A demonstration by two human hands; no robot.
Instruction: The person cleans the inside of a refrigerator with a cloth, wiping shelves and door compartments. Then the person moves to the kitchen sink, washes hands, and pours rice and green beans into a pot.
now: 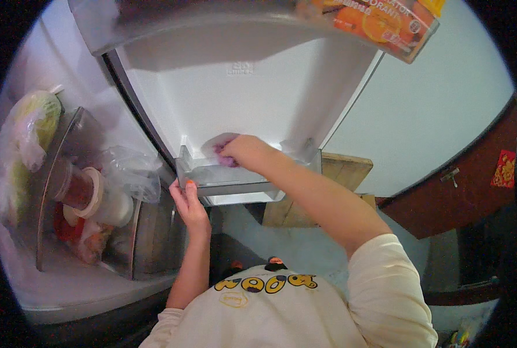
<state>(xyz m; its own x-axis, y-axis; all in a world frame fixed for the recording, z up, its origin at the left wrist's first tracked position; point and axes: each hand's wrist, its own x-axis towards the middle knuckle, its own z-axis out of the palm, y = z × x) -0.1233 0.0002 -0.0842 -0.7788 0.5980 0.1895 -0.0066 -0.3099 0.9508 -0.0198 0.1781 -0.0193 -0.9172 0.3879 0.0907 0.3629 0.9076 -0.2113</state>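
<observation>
In front of me is an opened fridge door (229, 98) with a clear plastic door bin (244, 188) near its lower end. My right hand (248, 152) reaches into this bin and presses a bunched purple cloth (229, 161) against the door's inner wall. Part of the cloth is hidden under the fingers. At the bin's near left corner, my left hand (189, 203) holds the edge, one orange-painted nail showing on top.
To the left, fridge shelves (67, 174) hold a bagged cabbage (29, 133), a lidded tub (105, 200) and plastic bags (134, 174). An orange box (380, 23) sits in the upper door bin. Wooden boards (340, 174) stand behind the door; a brown door (444, 180) is at right.
</observation>
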